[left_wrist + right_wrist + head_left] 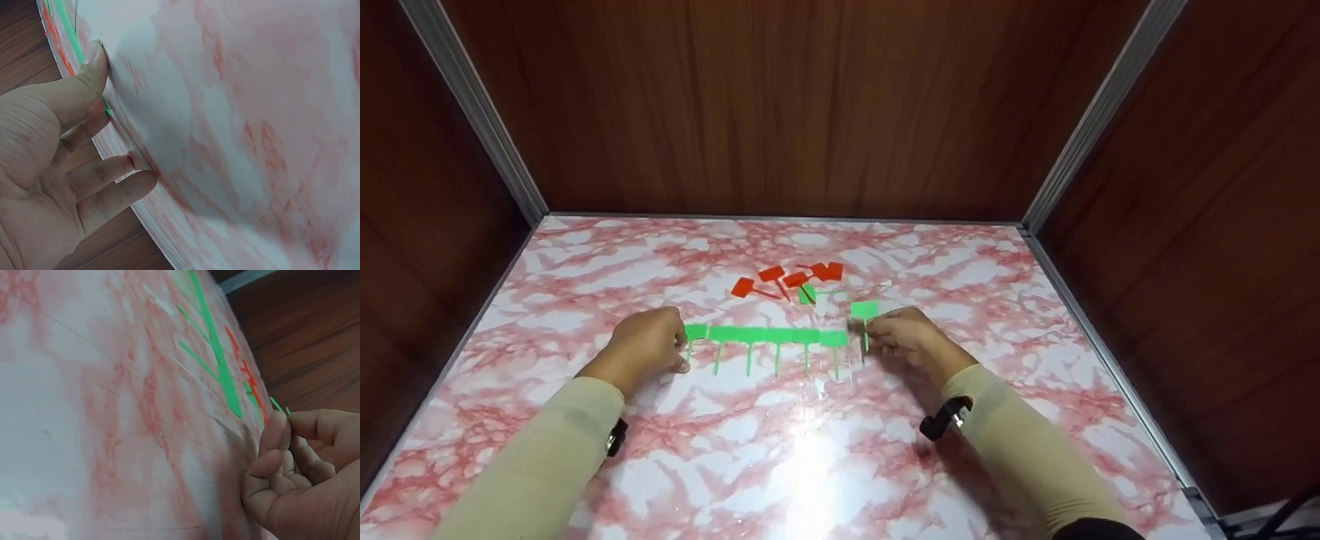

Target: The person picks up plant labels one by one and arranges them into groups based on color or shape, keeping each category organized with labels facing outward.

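Observation:
A row of green flag-shaped tags (pixel 765 335) with thin stems lies across the marbled tabletop, heads side by side and stems towards me. At its left end, my left hand (pixel 649 341) pinches the end tag (pixel 697 331) between thumb and index finger; green shows at both fingertips in the left wrist view, and the other fingers (pixel 115 191) extend near the tabletop. Just past the right end, my right hand (pixel 911 334) holds another green tag (pixel 864 309) by its stem, head upward, above its shadow. Thumb and index finger meet on it in the right wrist view.
Beyond the row lie several red tags (pixel 772 274) in a loose cluster, with one green tag (pixel 808 294) among them. Dark wood panels (pixel 795 112) enclose the back and sides of the table (pixel 720 465). Glare brightens the front middle.

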Demonstrator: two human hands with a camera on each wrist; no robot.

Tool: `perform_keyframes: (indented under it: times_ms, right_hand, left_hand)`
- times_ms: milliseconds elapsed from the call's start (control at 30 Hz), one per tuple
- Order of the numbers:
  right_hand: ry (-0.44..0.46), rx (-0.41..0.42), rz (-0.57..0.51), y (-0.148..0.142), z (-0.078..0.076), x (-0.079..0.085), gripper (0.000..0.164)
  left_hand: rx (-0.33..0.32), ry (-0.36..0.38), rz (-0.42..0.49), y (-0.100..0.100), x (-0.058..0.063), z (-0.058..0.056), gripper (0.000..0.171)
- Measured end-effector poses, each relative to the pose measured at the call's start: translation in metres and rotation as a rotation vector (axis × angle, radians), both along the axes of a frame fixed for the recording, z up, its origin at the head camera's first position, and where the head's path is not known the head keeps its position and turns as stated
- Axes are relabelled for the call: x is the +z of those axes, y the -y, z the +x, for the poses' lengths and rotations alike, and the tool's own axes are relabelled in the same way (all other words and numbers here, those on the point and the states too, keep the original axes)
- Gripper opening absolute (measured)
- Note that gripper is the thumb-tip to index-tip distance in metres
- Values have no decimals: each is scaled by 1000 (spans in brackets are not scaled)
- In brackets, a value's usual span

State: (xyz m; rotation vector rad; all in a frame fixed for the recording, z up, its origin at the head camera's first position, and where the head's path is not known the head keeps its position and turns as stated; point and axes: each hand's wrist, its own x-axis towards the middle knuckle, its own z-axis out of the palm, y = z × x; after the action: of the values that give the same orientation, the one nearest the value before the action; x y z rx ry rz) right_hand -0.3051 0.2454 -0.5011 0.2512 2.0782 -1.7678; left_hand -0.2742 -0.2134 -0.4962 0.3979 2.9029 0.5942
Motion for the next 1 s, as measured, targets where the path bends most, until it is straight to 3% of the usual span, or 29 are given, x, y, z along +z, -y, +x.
perform_keyframes:
  times_ms: [233,467,1000]
  right_hand:
    - [1,-15,-9,1,9,-5,6]
    - [-30,-17,33,2,17,-8,27]
    - [-36,-40,114,5,23,-14,9]
  left_hand:
    - [-8,-13,0,1,-1,0,39]
    - [0,0,-22,0,0,-1,39]
    - [-8,14,-22,0,2,0,38]
